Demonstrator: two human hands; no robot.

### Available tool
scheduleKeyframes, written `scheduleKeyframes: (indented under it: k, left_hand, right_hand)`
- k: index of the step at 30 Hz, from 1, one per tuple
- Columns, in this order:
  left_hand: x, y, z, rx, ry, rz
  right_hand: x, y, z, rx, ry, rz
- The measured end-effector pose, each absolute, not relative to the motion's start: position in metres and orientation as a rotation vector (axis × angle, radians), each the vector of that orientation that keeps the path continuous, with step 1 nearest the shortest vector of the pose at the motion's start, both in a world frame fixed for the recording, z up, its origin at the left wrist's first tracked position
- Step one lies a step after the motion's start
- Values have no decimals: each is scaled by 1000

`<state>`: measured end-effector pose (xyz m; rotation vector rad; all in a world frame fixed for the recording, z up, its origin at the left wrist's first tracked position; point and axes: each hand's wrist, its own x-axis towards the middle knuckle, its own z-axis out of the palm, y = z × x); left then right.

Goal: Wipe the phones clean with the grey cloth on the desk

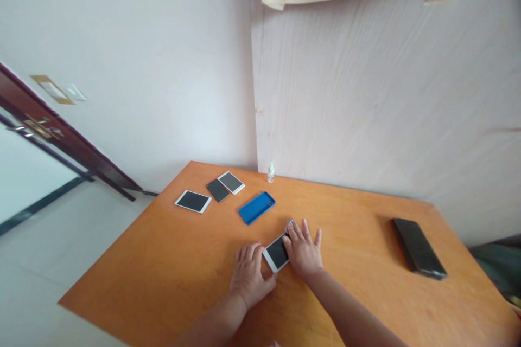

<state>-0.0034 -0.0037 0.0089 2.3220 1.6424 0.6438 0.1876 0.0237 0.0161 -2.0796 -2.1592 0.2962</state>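
Note:
A white-framed smartphone [276, 254] with a dark screen lies at a slant on the table between my hands. My left hand [249, 275] grips its lower left end, thumb on the near side and fingers on the far side. Across its upper right part lies my right hand [303, 251], flat with fingers spread. A small, crumpled-looking whitish-grey piece [289, 223] shows by the right fingertips; what it is I cannot make out. Just beyond the phone, a blue phone case [256, 207] rests with its hollow side up.
On the wooden table [195, 276] at far left lie a white phone [193, 201], a dark phone [218, 190] and another white phone [231, 182]. A small clear bottle [271, 173] stands near the wall. A black rectangular case [419, 248] is at right.

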Motion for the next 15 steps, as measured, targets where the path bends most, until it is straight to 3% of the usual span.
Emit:
scheduleKeyframes:
  k: [6, 12, 15]
  left_hand:
    - [-4, -5, 5, 2295, 1660, 641]
    - [-3, -4, 11, 2329, 1659, 634]
    - [-4, -4, 9, 2324, 1661, 624]
  right_hand:
    - [161, -12, 7, -1617, -2440, 399]
    - [192, 25, 11, -2084, -2122, 298]
    - [182, 15, 11, -2021, -2158, 326]
